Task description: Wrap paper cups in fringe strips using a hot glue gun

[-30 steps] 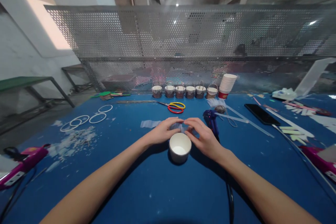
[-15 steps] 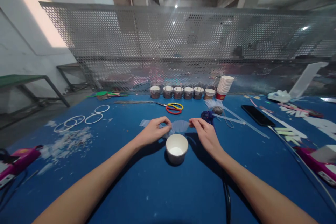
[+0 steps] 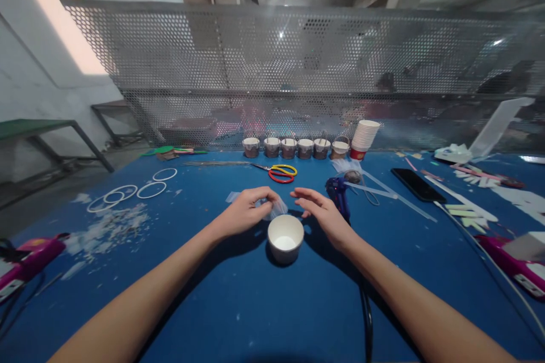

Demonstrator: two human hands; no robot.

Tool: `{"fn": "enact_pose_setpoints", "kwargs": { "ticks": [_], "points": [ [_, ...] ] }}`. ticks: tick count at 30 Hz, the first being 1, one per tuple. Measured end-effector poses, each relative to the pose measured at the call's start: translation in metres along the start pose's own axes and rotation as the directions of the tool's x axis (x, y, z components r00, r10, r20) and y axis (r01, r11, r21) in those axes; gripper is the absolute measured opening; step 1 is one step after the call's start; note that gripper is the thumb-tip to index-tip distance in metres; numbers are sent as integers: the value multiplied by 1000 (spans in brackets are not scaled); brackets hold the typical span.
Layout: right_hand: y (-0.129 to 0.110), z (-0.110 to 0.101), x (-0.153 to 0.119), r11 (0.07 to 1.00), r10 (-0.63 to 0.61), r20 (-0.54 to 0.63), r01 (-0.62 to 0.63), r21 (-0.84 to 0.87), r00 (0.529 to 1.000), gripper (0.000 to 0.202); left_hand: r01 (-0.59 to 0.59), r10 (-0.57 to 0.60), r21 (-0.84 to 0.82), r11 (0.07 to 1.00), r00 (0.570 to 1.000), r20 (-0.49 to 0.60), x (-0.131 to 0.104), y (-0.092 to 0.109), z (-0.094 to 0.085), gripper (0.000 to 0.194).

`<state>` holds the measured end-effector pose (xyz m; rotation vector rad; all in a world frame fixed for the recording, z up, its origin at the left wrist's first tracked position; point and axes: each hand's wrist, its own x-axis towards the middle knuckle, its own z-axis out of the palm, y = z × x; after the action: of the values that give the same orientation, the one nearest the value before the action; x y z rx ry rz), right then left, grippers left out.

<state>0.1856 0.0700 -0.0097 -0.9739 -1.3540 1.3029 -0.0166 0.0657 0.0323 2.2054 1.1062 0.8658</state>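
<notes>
My left hand (image 3: 251, 209) is closed on a gathered, sheer whitish strip (image 3: 279, 207), with its tail (image 3: 232, 197) coming out to the left of the hand. Just beyond the rim of a white paper cup (image 3: 286, 252), the folds bunch together. The cup stands upright on the blue table between my wrists, and its inside looks bare. To the right of the strip, my right hand (image 3: 321, 210) has its fingers apart and holds nothing. A blue glue gun (image 3: 338, 193) lies behind that hand, partly hidden by it.
Red-and-yellow-handled scissors (image 3: 281, 173) lie beyond my hands. Several small cups (image 3: 288, 148) line the back beside a cup stack (image 3: 365, 139), before a perforated metal screen (image 3: 255, 57). White rings (image 3: 152, 190) lie left; a black phone (image 3: 417, 184) lies right, with a cable nearby.
My right hand has let go of the strip's right end and its fingers have spread. The strip, fanned out between both hands before, is now bunched at my left hand.
</notes>
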Motion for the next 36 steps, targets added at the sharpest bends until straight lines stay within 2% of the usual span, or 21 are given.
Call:
{"fn": "enact_pose_setpoints", "kwargs": {
  "ticks": [4,7,11,17,24,28,32,36],
  "points": [
    [2,9,4,987,81,139,-99,128,987,38,-9,9,18,1000,999,38,5,2,2,26],
    [2,11,5,973,92,187,-129,194,978,36,27,-28,31,999,999,45,8,1,3,31],
    [3,6,5,966,77,125,-105,234,989,25,43,-45,50,998,998,40,9,0,3,35],
    [3,1,5,972,25,27,-30,231,999,16,1,-2,80,997,1000,11,6,4,0,31],
    [-3,5,1,957,70,0,-67,283,998,19,117,-117,8,993,993,-28,2,5,-4,24],
    [-4,6,1,952,74,-4,-70,299,997,21,125,-125,-10,992,991,-42,2,0,-3,18],
    [-6,4,-2,970,48,-14,-44,238,999,29,107,-106,23,994,993,-56,1,-1,-2,15],
    [-7,0,-5,995,0,-32,3,103,999,18,64,-61,39,997,995,-82,-1,-1,-3,11]
  ]
}}
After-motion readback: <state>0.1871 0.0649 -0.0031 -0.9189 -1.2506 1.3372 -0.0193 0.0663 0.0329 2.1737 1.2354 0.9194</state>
